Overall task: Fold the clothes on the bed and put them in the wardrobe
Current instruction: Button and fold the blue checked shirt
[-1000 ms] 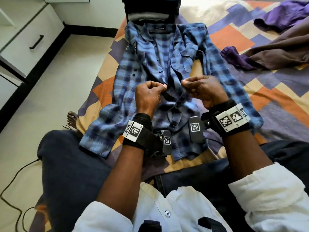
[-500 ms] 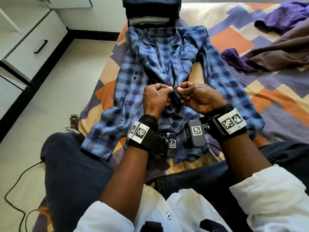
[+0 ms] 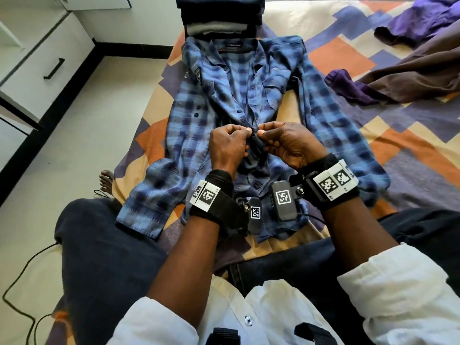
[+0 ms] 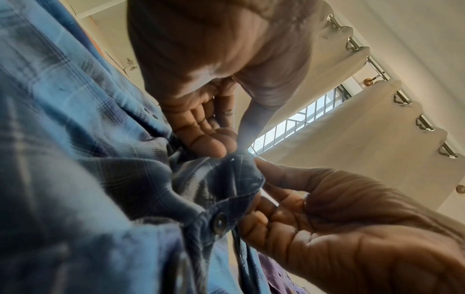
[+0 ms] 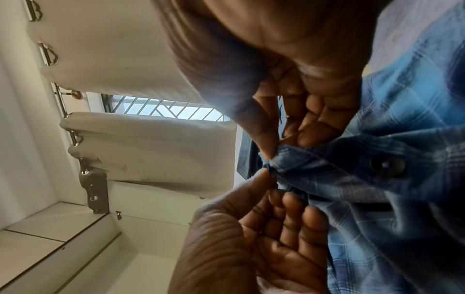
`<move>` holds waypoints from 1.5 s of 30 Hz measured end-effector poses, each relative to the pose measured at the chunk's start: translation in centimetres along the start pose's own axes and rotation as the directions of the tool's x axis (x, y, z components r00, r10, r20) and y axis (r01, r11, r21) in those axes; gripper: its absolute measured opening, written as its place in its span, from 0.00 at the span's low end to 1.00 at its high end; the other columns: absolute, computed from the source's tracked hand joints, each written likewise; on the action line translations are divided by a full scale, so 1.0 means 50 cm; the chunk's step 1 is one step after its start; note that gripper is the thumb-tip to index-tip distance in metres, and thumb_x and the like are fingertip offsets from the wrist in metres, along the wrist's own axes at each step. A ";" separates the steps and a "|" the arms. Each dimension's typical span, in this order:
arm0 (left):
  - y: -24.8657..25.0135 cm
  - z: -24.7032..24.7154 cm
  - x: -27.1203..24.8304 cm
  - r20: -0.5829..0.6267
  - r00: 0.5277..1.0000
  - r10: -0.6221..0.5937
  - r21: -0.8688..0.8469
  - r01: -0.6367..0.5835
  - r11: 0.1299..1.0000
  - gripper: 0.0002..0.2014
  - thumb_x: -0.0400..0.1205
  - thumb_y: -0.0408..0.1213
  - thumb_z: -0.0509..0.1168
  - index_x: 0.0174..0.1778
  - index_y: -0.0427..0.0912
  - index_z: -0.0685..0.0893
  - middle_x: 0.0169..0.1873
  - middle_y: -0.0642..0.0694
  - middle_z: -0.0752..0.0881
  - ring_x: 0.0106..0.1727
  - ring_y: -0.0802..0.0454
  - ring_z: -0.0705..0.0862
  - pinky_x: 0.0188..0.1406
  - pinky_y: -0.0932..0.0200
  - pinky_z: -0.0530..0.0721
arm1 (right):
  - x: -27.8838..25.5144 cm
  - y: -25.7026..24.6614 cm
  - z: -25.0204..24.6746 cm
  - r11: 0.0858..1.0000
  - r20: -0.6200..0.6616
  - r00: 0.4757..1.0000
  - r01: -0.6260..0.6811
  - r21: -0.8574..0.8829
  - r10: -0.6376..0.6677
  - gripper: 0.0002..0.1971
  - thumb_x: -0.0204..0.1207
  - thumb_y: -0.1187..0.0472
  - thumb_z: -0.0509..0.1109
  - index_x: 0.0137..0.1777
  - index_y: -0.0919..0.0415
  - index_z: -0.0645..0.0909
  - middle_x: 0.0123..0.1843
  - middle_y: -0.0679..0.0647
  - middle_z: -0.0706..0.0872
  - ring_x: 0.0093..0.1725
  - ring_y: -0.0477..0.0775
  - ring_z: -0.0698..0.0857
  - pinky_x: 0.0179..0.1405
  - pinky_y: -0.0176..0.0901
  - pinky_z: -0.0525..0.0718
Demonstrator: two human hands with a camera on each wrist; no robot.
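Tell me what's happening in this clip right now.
A person sitting on the patterned bedspread is working on a blue plaid button-up shirt spread flat in front of them. The left hand and right hand each pinch the front placket at mid-chest, apparently fastening a button. It isn't folded yet. A dark folded stack sits beyond the collar, and crumpled purple and brown garments wait to the right.

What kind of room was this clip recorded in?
Most likely a bedroom at home. The blue plaid shirt lies on a bed with a patchwork sheet, white drawers stand alongside, and a curtained window shows in the wrist views.
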State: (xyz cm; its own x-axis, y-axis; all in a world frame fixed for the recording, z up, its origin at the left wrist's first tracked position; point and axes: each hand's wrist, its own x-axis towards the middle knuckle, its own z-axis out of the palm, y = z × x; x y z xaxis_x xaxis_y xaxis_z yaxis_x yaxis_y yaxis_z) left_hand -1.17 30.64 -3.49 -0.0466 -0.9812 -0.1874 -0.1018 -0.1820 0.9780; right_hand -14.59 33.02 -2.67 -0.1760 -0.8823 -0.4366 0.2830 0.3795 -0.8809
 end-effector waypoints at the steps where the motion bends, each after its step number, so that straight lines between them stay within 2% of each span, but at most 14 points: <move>1: -0.002 0.001 0.002 -0.005 1.000 -0.002 -0.003 0.002 1.000 0.07 0.77 0.31 0.71 0.32 0.41 0.86 0.29 0.44 0.86 0.26 0.54 0.81 0.25 0.59 0.80 | -0.002 0.000 0.003 1.000 -0.013 1.000 0.010 -0.005 -0.010 0.08 0.77 0.73 0.68 0.43 0.61 0.83 0.37 0.52 0.86 0.34 0.45 0.83 0.38 0.35 0.81; 6: -0.006 -0.004 0.006 0.008 0.999 -0.038 -0.052 0.038 0.998 0.07 0.77 0.30 0.72 0.33 0.40 0.86 0.30 0.41 0.88 0.27 0.50 0.84 0.24 0.60 0.80 | -0.002 0.003 0.013 0.998 -0.085 0.996 0.014 0.069 -0.009 0.06 0.76 0.68 0.68 0.39 0.64 0.84 0.34 0.57 0.84 0.32 0.51 0.81 0.37 0.39 0.79; 12: -0.003 -0.013 0.006 0.084 0.994 -0.067 -0.065 0.072 0.995 0.05 0.78 0.25 0.70 0.37 0.34 0.87 0.33 0.35 0.89 0.29 0.46 0.87 0.28 0.59 0.86 | -0.008 0.017 0.026 0.974 -0.140 0.973 0.159 -0.159 -0.182 0.06 0.71 0.71 0.74 0.34 0.64 0.84 0.28 0.55 0.84 0.26 0.47 0.79 0.28 0.35 0.77; 15: -0.009 -0.015 0.007 0.117 0.990 -0.073 -0.058 0.080 0.995 0.06 0.79 0.23 0.67 0.39 0.33 0.87 0.34 0.33 0.90 0.31 0.45 0.88 0.31 0.58 0.88 | -0.015 0.018 0.030 0.931 -0.168 0.948 0.212 -0.298 -0.269 0.03 0.69 0.69 0.77 0.37 0.68 0.87 0.27 0.52 0.86 0.24 0.42 0.80 0.26 0.32 0.78; 17: -0.010 -0.013 0.005 0.132 0.989 -0.071 -0.059 0.079 0.995 0.07 0.79 0.23 0.65 0.38 0.33 0.88 0.35 0.34 0.91 0.33 0.43 0.90 0.34 0.55 0.90 | -0.016 0.019 0.034 0.894 -0.175 0.931 0.236 -0.380 -0.320 0.04 0.69 0.67 0.78 0.39 0.70 0.88 0.29 0.53 0.87 0.24 0.40 0.82 0.25 0.31 0.79; 20: -0.009 -0.009 0.000 0.116 0.991 -0.069 -0.097 0.080 0.992 0.08 0.79 0.25 0.66 0.37 0.34 0.88 0.35 0.34 0.91 0.36 0.41 0.91 0.38 0.52 0.91 | -0.013 0.021 0.041 0.798 -0.199 0.891 0.243 -0.552 -0.409 0.04 0.68 0.62 0.77 0.34 0.61 0.88 0.29 0.50 0.88 0.27 0.40 0.84 0.26 0.33 0.82; 23: -0.013 -0.007 0.000 0.110 0.991 -0.083 -0.140 0.098 0.985 0.05 0.79 0.25 0.68 0.41 0.31 0.89 0.35 0.35 0.91 0.36 0.43 0.92 0.34 0.56 0.89 | -0.008 0.020 0.041 0.690 -0.200 0.860 0.216 -0.691 -0.470 0.07 0.69 0.57 0.75 0.33 0.58 0.87 0.29 0.48 0.88 0.30 0.42 0.85 0.27 0.33 0.82; 27: -0.016 -0.007 0.008 0.113 0.990 -0.084 -0.130 0.098 0.987 0.08 0.79 0.32 0.72 0.40 0.30 0.89 0.34 0.36 0.91 0.35 0.44 0.91 0.36 0.55 0.89 | 0.000 0.023 0.036 0.648 -0.174 0.859 0.217 -0.730 -0.482 0.08 0.72 0.55 0.75 0.37 0.59 0.89 0.34 0.51 0.90 0.35 0.46 0.89 0.36 0.43 0.89; 30: -0.019 -0.010 0.014 0.126 0.989 -0.077 -0.093 0.089 0.992 0.09 0.79 0.36 0.74 0.40 0.31 0.89 0.34 0.36 0.91 0.34 0.44 0.91 0.32 0.57 0.87 | 0.000 0.026 0.035 0.633 -0.126 0.865 0.248 -0.733 -0.485 0.05 0.75 0.57 0.76 0.42 0.58 0.91 0.38 0.51 0.91 0.36 0.45 0.90 0.36 0.38 0.89; 35: -0.018 -0.020 0.018 0.128 0.990 -0.054 -0.078 0.065 0.995 0.08 0.82 0.27 0.69 0.37 0.33 0.86 0.33 0.37 0.88 0.29 0.49 0.87 0.28 0.62 0.86 | -0.006 0.020 0.035 0.610 -0.031 0.886 0.293 -0.736 -0.463 0.04 0.74 0.59 0.78 0.44 0.60 0.91 0.38 0.53 0.91 0.35 0.44 0.88 0.30 0.27 0.83; 38: -0.016 -0.025 0.012 0.153 0.988 -0.009 -0.069 0.020 0.997 0.09 0.83 0.26 0.67 0.36 0.34 0.86 0.31 0.38 0.87 0.27 0.49 0.85 0.28 0.60 0.87 | -0.009 0.005 0.026 0.682 -0.037 0.921 0.259 -0.684 -0.387 0.04 0.75 0.62 0.76 0.44 0.61 0.90 0.37 0.52 0.90 0.33 0.42 0.84 0.29 0.26 0.80; 41: -0.025 -0.027 0.012 0.168 0.985 -0.049 -0.037 0.056 0.998 0.09 0.82 0.26 0.66 0.35 0.33 0.85 0.29 0.36 0.86 0.25 0.47 0.85 0.24 0.58 0.85 | -0.013 0.002 0.024 0.823 -0.044 0.970 0.177 -0.540 -0.238 0.04 0.76 0.69 0.72 0.41 0.68 0.87 0.32 0.54 0.86 0.25 0.40 0.80 0.26 0.31 0.77; 43: -0.030 -0.031 0.008 0.180 0.975 -0.129 -0.007 0.132 0.991 0.09 0.81 0.25 0.65 0.34 0.31 0.84 0.26 0.37 0.85 0.21 0.46 0.83 0.18 0.59 0.81 | -0.015 0.006 0.028 0.894 -0.048 0.995 0.056 -0.445 -0.086 0.09 0.76 0.73 0.69 0.35 0.67 0.84 0.26 0.54 0.83 0.22 0.44 0.77 0.23 0.36 0.74; 45: -0.033 -0.039 -0.005 0.233 0.945 -0.232 0.079 0.219 0.972 0.08 0.80 0.24 0.63 0.34 0.29 0.82 0.23 0.37 0.80 0.16 0.48 0.79 0.14 0.62 0.75 | -0.023 0.014 0.028 0.874 -0.039 0.997 -0.072 -0.481 0.061 0.10 0.75 0.72 0.68 0.33 0.66 0.83 0.22 0.52 0.82 0.23 0.49 0.76 0.22 0.37 0.73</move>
State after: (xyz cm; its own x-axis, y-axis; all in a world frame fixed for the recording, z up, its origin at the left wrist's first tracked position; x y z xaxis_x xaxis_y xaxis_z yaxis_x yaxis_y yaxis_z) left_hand 0.94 31.07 -4.88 -0.2515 -0.8696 -0.4250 -0.1872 -0.3871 0.9028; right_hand -12.88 33.90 -2.54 -0.1951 -0.8461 -0.4960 -0.1931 0.5290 -0.8264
